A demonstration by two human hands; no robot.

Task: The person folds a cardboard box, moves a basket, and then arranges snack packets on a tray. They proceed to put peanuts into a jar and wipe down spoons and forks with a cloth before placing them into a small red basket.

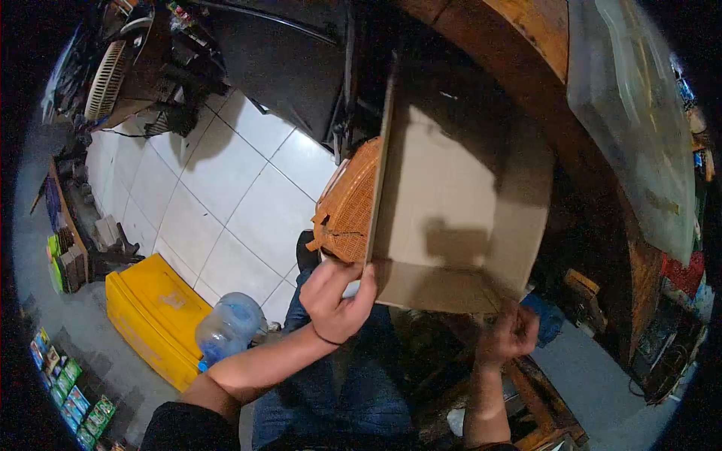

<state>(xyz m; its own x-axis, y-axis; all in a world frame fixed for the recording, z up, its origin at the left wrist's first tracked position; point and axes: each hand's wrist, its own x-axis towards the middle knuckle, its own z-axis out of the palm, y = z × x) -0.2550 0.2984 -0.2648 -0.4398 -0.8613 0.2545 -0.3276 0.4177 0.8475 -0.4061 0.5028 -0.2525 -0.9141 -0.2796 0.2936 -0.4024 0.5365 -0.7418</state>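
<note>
An open cardboard box (444, 180) is held up in front of me, its bare inside facing my view. My left hand (338, 301) pinches the box's near left corner between thumb and fingers, a dark band around the wrist. At the near right corner, my right hand (509, 333) is closed on the cardboard, partly in shadow. A dark shadow falls across the box's floor. The outer sides of the box are mostly hidden.
Left of my legs lie a yellow box-like container (158, 316) and a clear blue water jug (229, 327). An orange woven basket (350, 207) stands behind the cardboard. A curved wooden edge (519, 37) runs along the right. White tiles (248, 188) cover the floor; a fan (105, 79) is upper left.
</note>
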